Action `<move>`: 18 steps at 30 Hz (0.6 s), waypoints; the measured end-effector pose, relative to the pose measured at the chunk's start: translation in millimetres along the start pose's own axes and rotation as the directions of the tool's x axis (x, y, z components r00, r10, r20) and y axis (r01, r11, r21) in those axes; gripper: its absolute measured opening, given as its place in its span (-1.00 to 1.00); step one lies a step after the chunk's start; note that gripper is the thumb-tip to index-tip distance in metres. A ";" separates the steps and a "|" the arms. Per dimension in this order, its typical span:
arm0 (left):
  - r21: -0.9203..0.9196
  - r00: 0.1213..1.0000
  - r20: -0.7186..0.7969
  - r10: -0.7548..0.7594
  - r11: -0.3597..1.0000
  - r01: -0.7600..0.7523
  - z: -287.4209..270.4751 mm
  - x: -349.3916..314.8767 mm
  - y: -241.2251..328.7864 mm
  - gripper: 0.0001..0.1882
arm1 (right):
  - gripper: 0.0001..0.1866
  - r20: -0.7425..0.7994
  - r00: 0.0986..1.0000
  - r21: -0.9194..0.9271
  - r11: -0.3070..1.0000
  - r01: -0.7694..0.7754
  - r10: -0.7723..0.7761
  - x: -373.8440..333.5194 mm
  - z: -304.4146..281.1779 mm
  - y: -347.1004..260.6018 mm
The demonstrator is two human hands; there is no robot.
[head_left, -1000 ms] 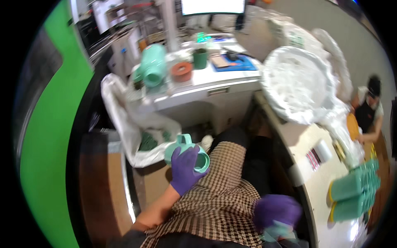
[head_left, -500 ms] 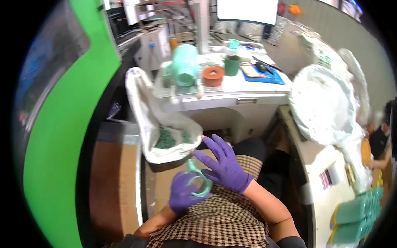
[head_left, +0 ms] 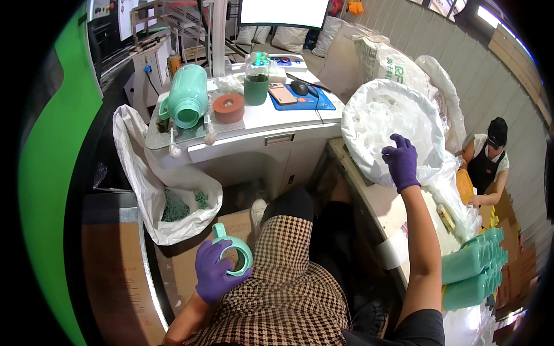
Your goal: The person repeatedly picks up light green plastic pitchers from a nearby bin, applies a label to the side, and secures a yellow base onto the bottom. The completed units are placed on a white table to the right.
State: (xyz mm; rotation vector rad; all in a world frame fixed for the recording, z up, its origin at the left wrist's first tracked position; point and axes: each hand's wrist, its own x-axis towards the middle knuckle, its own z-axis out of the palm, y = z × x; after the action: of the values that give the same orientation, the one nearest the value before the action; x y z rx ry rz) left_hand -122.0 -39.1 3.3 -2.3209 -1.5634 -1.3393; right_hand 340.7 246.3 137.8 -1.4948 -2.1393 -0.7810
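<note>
My left hand (head_left: 214, 272), in a purple glove, grips a mint-green plastic ring with a loop handle (head_left: 244, 251). It is held low over my lap, its round opening facing up. My right hand (head_left: 401, 161), gloved alike, is raised at the near side of a round container lined with a white bag (head_left: 353, 124). Its fingers are bent and apart, with nothing visible in them. Translucent white plastic pieces (head_left: 398, 115) fill that container. A white sack (head_left: 135, 155) with green shavings (head_left: 175, 206) stands open ahead of my left hand.
On the white desk are a large mint-green jug (head_left: 186, 92), an orange tape roll (head_left: 229, 108), a jar with green contents (head_left: 256, 83), a phone (head_left: 282, 94) and a mouse (head_left: 299, 87). Green bottles (head_left: 470, 262) lie at right. Another person (head_left: 489, 164) works beyond.
My right hand has left the ring beside my left hand and moved right, up to the white-lined container. The left hand keeps the ring. The view has turned to the right.
</note>
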 end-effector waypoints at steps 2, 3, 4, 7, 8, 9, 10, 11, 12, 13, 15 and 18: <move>-0.012 0.999 -0.024 -0.039 0.999 0.039 -3.1 -8.7 0.0 -0.55 | -0.77 -0.125 0.992 0.030 0.999 0.012 -0.008 7.0 -6.6 -2.5; -0.025 0.998 -0.034 -0.055 0.998 0.054 -3.0 -11.3 -0.1 -0.56 | -0.77 -0.176 0.983 0.114 0.993 -0.024 0.044 7.7 -14.0 -1.1; -0.045 0.995 -0.049 -0.087 0.995 0.085 -3.4 -14.1 -0.1 -0.55 | -0.77 -0.220 0.970 0.208 0.977 -0.058 0.104 7.6 -24.3 -7.8; -0.046 0.987 -0.043 -0.157 0.987 0.155 -9.2 -23.9 -5.5 -0.42 | -0.79 0.073 0.929 0.873 0.427 -0.236 0.364 -6.8 -48.5 -80.8; -0.038 0.977 -0.069 -0.201 0.979 0.199 -11.5 -24.0 -6.4 -0.39 | -0.75 0.188 0.924 0.972 0.073 -0.224 0.332 -16.3 -56.4 -117.1; -0.033 0.966 -0.096 -0.241 0.970 0.239 -12.3 -22.9 -5.2 -0.35 | -0.72 0.285 0.921 0.958 -0.080 -0.274 0.264 -33.4 -61.1 -155.7; -0.041 0.956 -0.106 -0.274 0.962 0.271 -9.4 -18.7 -4.1 -0.31 | -0.68 0.377 0.905 0.917 -0.219 -0.334 0.199 -58.5 -66.3 -184.3; -0.072 0.946 -0.110 -0.306 0.951 0.300 -6.1 -13.3 -1.8 -0.16 | -0.68 0.445 0.891 0.881 -0.225 -0.416 0.095 -86.1 -58.8 -205.1; -0.036 0.957 -0.090 -0.277 0.961 0.275 -5.2 -5.7 -0.6 -0.15 | -0.67 0.501 0.865 0.841 -0.227 -0.491 -0.014 -115.5 -44.3 -221.9; 0.004 0.974 -0.072 -0.213 0.977 0.214 -7.3 -2.8 0.4 -0.07 | -0.69 0.411 0.912 0.911 -0.045 -0.411 -0.011 -142.6 -31.4 -236.2; -0.038 0.975 -0.059 -0.212 0.977 0.210 -12.5 -3.6 5.3 0.08 | -0.67 0.275 0.959 0.934 0.259 -0.248 -0.074 -181.9 -26.4 -254.1; -0.137 0.949 -0.112 -0.294 0.951 0.279 -17.3 10.4 20.5 -0.15 | -0.59 0.193 0.972 0.841 0.532 -0.094 -0.134 -216.6 -25.7 -240.0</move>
State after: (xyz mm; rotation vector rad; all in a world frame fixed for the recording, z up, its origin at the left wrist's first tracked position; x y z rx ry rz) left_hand -115.8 -49.5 29.3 -2.0737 -1.8827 -1.6524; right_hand 188.4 12.1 -27.0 -1.0114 -2.1608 0.4908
